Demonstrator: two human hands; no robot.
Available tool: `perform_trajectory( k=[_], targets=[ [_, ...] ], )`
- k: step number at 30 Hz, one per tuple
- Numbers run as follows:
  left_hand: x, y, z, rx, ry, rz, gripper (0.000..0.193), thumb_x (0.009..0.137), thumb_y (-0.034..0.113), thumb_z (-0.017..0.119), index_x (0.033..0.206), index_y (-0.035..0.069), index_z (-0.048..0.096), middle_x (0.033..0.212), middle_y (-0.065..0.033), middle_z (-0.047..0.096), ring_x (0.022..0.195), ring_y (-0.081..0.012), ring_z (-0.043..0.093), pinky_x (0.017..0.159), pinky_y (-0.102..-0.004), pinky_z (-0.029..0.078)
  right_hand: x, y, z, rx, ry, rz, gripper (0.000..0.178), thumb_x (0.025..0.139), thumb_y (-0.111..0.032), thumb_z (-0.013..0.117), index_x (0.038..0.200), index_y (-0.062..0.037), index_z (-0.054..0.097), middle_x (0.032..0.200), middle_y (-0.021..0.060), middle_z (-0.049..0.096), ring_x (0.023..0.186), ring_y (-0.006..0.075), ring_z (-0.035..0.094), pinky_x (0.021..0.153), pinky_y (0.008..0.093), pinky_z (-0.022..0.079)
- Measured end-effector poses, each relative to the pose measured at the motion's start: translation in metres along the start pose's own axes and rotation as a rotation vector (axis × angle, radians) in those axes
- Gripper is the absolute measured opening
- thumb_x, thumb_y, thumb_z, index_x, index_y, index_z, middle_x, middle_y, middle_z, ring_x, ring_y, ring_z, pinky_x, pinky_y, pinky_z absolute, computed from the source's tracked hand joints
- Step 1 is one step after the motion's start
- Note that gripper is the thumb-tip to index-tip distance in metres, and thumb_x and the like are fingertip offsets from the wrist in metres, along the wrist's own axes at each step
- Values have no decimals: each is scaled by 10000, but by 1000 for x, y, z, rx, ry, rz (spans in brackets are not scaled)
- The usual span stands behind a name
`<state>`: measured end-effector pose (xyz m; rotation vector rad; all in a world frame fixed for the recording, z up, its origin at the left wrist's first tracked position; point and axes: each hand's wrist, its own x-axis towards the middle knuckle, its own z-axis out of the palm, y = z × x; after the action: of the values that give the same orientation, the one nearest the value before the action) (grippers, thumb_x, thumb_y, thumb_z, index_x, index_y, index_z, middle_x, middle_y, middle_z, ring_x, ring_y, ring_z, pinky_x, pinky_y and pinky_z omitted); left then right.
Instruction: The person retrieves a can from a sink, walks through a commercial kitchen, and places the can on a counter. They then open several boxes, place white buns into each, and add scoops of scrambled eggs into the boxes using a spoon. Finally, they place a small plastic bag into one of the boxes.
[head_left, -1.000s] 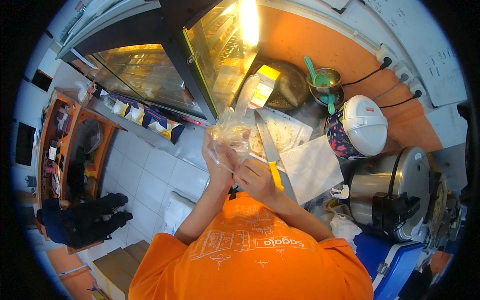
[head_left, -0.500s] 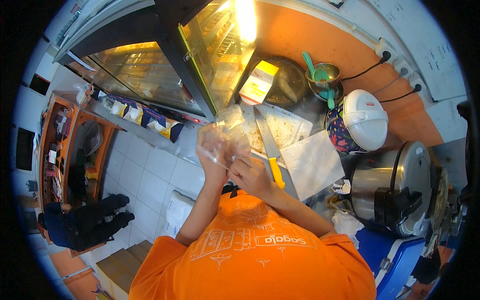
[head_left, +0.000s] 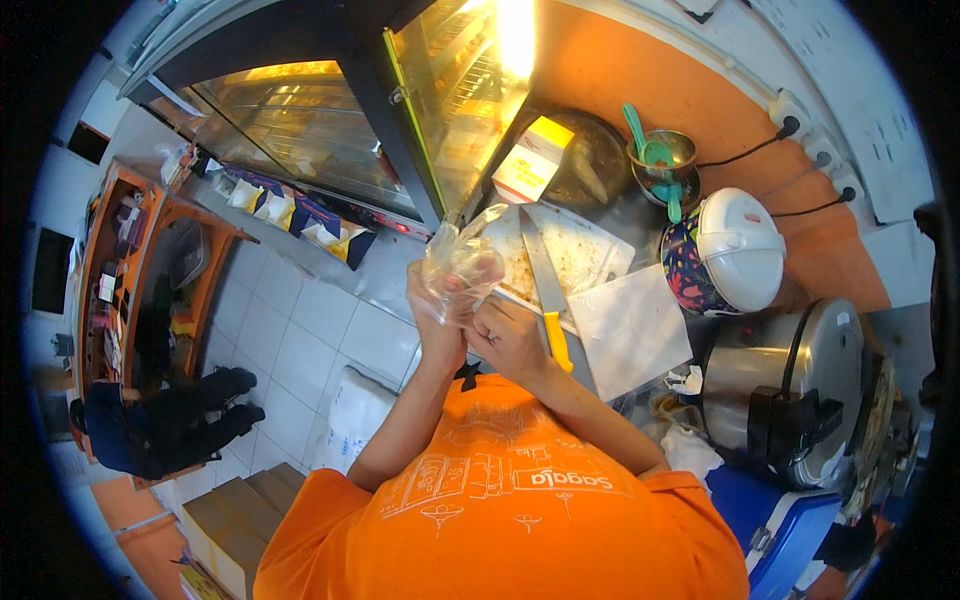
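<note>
An orange shirt (head_left: 510, 510) is filling the bottom of the view, and both bare forearms are rising from it toward the counter edge. The left hand (head_left: 437, 325) is closing its fingers around the lower part of a clear plastic bag (head_left: 462, 265), gripping it firmly and holding it up over the near edge of the counter. The right hand (head_left: 510, 335) is sitting just beside the left, its fingers curling in toward the same bag; it is touching the plastic, though how tightly it is gripping cannot be told from here. The bag itself is standing upright and crumpled, with something pale pink showing inside it.

Just beyond the right hand, a knife (head_left: 545, 290) with a yellow handle is lying on a worn white cutting board (head_left: 585, 250), its blade pointing away from the person. A white sheet (head_left: 630, 325) is lying to the right of the board, overlapping its corner. Further right, a steel pot (head_left: 790, 385) with a black handle is standing near a round white-lidded cooker (head_left: 735, 250) with a patterned side. Behind the board, a yellow and white box (head_left: 535, 160) is leaning beside a dark pan, and a metal cup (head_left: 665, 160) is holding green utensils. Farthest back, a lit glass display case (head_left: 400, 100) is glowing.
</note>
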<state>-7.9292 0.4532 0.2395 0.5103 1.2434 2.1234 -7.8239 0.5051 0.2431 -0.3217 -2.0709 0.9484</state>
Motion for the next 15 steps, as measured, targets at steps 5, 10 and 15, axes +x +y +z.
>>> perform_trajectory(
  k=[5,10,15],
  targets=[
    [0,-7,-14,111,-102,-199,341,950,277,711,1126,10,595,1021,-77,665,891,-141,640,774,-292,540,-5,8,6,-17,28,47,186,756,-3,740,767,-26,556,721,125,570,620,315,577,564,387,462],
    [-6,-11,-30,-180,-63,-313,456,983,388,646,1287,56,574,1196,-83,640,1052,-164,621,859,-311,533,-6,8,17,16,15,-47,206,747,21,715,708,-48,525,661,130,520,583,328,523,520,404,398],
    [4,24,-53,-99,-220,-163,460,1004,328,602,1362,52,519,1337,-76,576,1245,-203,542,1060,-336,433,0,-3,46,166,-115,-20,277,742,64,692,674,-53,450,637,113,473,546,316,484,500,397,368]
  ],
)
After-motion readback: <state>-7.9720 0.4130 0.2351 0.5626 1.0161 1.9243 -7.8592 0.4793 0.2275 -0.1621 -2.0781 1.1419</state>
